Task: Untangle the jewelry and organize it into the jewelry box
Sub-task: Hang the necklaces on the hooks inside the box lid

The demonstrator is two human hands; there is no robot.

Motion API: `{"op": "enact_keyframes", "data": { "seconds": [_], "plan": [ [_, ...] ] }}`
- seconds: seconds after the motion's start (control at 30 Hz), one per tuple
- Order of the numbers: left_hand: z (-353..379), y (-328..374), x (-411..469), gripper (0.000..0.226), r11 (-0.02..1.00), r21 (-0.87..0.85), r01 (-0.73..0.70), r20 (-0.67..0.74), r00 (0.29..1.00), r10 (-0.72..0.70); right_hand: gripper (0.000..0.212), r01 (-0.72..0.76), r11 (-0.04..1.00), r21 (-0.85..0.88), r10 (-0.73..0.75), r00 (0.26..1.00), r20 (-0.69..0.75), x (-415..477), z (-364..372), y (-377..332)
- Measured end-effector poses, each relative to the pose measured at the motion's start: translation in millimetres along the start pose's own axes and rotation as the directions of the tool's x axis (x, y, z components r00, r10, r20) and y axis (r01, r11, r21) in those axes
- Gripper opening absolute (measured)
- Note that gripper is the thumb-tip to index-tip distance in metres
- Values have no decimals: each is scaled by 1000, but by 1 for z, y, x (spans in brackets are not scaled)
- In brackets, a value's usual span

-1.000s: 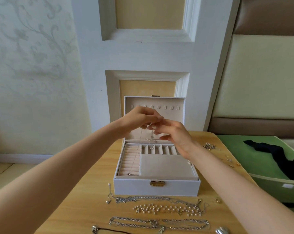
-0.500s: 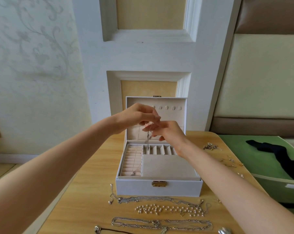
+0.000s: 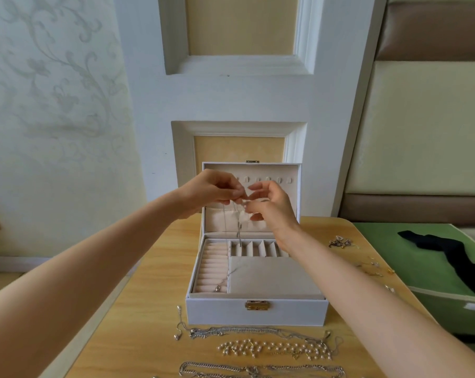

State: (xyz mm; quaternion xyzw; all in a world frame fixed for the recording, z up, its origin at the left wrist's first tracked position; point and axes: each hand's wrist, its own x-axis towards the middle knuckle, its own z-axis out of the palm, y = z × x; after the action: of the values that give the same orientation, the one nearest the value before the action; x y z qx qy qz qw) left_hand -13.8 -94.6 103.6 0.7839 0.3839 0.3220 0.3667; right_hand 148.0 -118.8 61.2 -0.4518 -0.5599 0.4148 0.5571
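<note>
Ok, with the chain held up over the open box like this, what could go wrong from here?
The thin chain pinched by the left hand and right hand dangles over the jewelry box; a slip could drop it onto the second chain lying across the ring rolls and tangle them. The small pieces near the right edge of the table might get swept off by the right forearm.
</note>
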Motion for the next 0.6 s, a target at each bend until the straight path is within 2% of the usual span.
{"op": "enact_keyframes", "data": {
  "seconds": [0.1,0.2,0.33,0.47,0.6],
  "plan": [
    [-5,-4,7,12,997,73,-16,14,1000,15,51,-43,998,-35,48,985,166,14,4,-6],
    [-11,-6,16,16,991,129,-24,-11,1000,26,48,-107,994,-36,113,958,262,29,10,-5],
    [-18,-16,28,19,945,328,13,-134,990,33,33,-164,986,-23,164,951,261,48,15,1],
    [-21,-30,35,10,811,578,91,-177,984,15,24,-135,971,-198,179,959,220,66,24,6],
    [-21,-39,41,12,706,694,139,-217,976,22,23,-76,937,-342,145,973,182,78,38,14]
  ]
}}
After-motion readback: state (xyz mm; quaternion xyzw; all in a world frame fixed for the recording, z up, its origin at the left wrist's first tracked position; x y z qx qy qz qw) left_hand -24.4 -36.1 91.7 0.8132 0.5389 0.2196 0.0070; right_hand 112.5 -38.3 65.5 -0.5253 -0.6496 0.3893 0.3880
